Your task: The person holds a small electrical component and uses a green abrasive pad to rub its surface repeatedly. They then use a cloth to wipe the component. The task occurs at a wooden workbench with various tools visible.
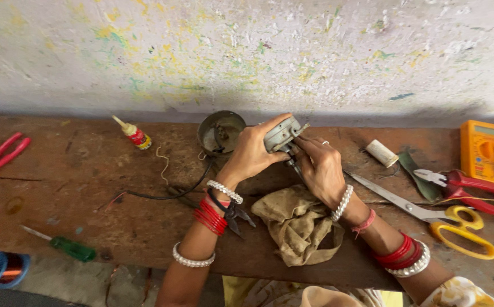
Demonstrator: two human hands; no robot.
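From the head camera I look down on a worn wooden desk [88,187] set against a paint-flecked wall [247,51]. At the far left lie red-handled pliers [0,154]; toward the near left edge I see a green-handled screwdriver [65,246], and below the edge a blue spool of copper wire [0,269]. A small glue bottle with a red label [133,134] lies toward the wall, and just beside my left hand stands a round metal cup [221,132] with a black cable [173,193] running out from it across the desk. A crumpled tan cloth [298,222] lies right under my wrists. To the right lie yellow-handled scissors [429,219], a white cylinder [382,153], red-handled cutters [474,190] and an orange multimeter [486,150].

My left hand [251,154] has its fingers curled round a small grey metal motor housing [281,135], with the thumb stretched over its top, so it is gripped firmly and held up off the desk, above the cloth and just beside the cup. My right hand [321,167] presses in from the other side; its fingers are bunched together at the housing's lower end, pinching a thin dark tool or shaft there, though I cannot tell which. The housing looks dull, grey, roundish, with a small stub jutting toward the right.
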